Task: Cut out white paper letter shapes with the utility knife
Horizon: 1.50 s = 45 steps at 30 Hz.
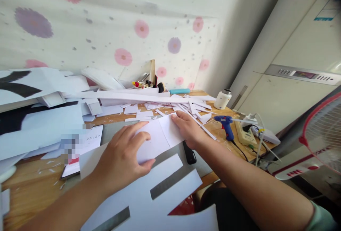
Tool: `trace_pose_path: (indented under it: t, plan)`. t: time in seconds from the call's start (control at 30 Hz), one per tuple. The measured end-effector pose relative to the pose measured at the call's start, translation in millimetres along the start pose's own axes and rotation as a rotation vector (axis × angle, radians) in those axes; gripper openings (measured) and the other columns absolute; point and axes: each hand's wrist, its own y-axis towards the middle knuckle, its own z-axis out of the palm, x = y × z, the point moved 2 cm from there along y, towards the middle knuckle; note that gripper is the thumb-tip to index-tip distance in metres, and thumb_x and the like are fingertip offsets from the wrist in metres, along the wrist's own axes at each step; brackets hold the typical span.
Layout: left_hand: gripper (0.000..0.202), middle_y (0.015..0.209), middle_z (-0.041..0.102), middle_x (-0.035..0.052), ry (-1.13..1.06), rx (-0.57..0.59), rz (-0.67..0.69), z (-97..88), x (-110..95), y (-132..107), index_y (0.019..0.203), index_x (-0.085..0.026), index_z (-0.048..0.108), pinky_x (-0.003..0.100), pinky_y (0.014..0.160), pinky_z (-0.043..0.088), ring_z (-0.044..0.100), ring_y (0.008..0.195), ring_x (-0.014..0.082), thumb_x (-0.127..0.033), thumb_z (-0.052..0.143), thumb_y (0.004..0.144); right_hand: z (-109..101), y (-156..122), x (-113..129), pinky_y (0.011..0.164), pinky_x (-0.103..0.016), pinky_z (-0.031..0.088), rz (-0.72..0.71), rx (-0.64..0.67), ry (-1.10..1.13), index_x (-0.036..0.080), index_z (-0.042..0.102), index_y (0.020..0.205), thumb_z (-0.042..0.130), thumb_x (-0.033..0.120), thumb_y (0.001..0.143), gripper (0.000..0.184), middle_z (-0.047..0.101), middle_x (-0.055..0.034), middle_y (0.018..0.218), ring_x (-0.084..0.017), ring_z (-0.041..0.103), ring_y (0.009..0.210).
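A white card strip [149, 142] with a thin crease or seam across it is raised at a slant above the worktop. My right hand [188, 128] grips its right end, thumb on top and fingers underneath. Over the strip's left part lies my left hand [125, 152], its thumb and curled index finger apart; whether it bears any of the strip's weight is unclear. Below both hands is a larger white sheet [149, 206] with rectangular cut-outs, resting on a grey cutting mat [166, 184]. A black object [189, 152] sits partly under the strip, beside my right wrist.
A blue glue gun [226, 127] and a power strip [243, 133] with cables stand right. White paper offcuts [194, 108] litter the back, near a white jar [222, 99]. A phone [92, 140] lies left, by stacked sheets [39, 135]. A red-rimmed fan [323, 131] is far right.
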Motion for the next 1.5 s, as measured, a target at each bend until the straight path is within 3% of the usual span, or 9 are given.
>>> trace_pose_path:
  t: [0.57,0.67,0.73,0.83,0.9,1.03,1.23,1.4,1.5]
  plan:
    - [0.040,0.141,0.048,0.0127,-0.184,0.014,-0.059,-4.3,-6,-3,0.106,-0.025,0.047,0.051,0.100,0.049,0.050,0.127,0.0322,-0.021,0.069,0.072,3,-14,0,0.053,-0.027,0.043,0.230,0.028,0.321,0.020,0.057,0.086,0.072,0.046,0.076,0.032,0.058,0.0020,0.069,-0.015,0.055,0.059]
    - [0.043,0.140,0.050,0.0124,-0.178,-0.024,-0.045,-2.1,-6,-4,0.107,-0.025,0.048,0.051,0.099,0.049,0.052,0.124,0.0324,-0.021,0.070,0.070,-2,-11,-2,0.062,-0.030,0.046,0.111,0.068,0.103,0.023,0.060,0.108,0.067,0.047,0.080,0.037,0.061,0.0002,0.079,-0.017,0.058,0.070]
    - [0.043,0.140,0.050,0.0119,-0.181,-0.029,-0.037,-0.7,-5,-3,0.107,-0.024,0.049,0.050,0.099,0.049,0.053,0.124,0.0321,-0.022,0.070,0.070,-5,-9,-1,0.074,-0.034,0.048,-0.073,0.061,-0.137,0.024,0.059,0.120,0.065,0.047,0.083,0.044,0.063,-0.0033,0.092,-0.019,0.060,0.082]
    - [0.042,0.140,0.050,0.0114,-0.200,-0.024,-0.029,-0.5,-6,-3,0.109,-0.024,0.050,0.048,0.100,0.049,0.053,0.124,0.0313,-0.022,0.069,0.071,-6,-10,3,0.097,-0.042,0.043,-0.378,0.077,-0.358,0.023,0.064,0.119,0.059,0.047,0.088,0.039,0.064,-0.0098,0.115,-0.024,0.059,0.106]
    - [0.043,0.141,0.050,0.0111,-0.218,-0.016,-0.030,-0.7,-6,-3,0.110,-0.025,0.050,0.048,0.101,0.048,0.053,0.124,0.0310,-0.022,0.069,0.071,-3,-12,5,0.102,-0.042,0.040,-0.468,0.143,-0.372,0.022,0.066,0.114,0.053,0.048,0.092,0.036,0.065,-0.0106,0.119,-0.025,0.058,0.114]
    - [0.048,0.140,0.051,0.0106,-0.262,-0.003,-0.035,0.3,-8,-4,0.112,-0.026,0.050,0.049,0.100,0.049,0.053,0.124,0.0311,-0.022,0.071,0.070,5,-13,3,0.089,-0.038,0.046,-0.399,0.134,-0.297,0.021,0.066,0.096,0.047,0.057,0.094,0.040,0.068,-0.0072,0.099,-0.022,0.061,0.096]
    - [0.046,0.139,0.053,0.0119,-0.242,-0.030,-0.055,2.6,-6,-5,0.112,-0.026,0.051,0.049,0.101,0.049,0.054,0.124,0.0308,-0.021,0.070,0.070,15,-4,-7,0.064,-0.028,0.041,-0.331,0.017,-0.198,0.021,0.051,0.076,0.048,0.057,0.091,0.039,0.049,0.0002,0.072,-0.016,0.047,0.069]
    - [0.036,0.134,0.057,0.0171,-0.130,-0.075,-0.120,2.5,4,0,0.107,-0.022,0.052,0.053,0.097,0.052,0.058,0.120,0.0330,-0.026,0.068,0.075,-9,9,-8,0.062,-0.027,0.037,-0.310,-0.274,-0.201,0.022,0.046,0.071,0.045,0.051,0.091,0.035,0.043,0.0026,0.068,-0.014,0.041,0.064]
    - [0.037,0.133,0.058,0.0178,-0.103,-0.055,-0.118,3.2,7,3,0.107,-0.021,0.052,0.054,0.095,0.053,0.059,0.119,0.0342,-0.028,0.068,0.074,-24,9,-7,0.057,-0.026,0.033,-0.231,-0.237,-0.349,0.021,0.051,0.071,0.049,0.048,0.086,0.032,0.044,0.0034,0.064,-0.014,0.042,0.061]
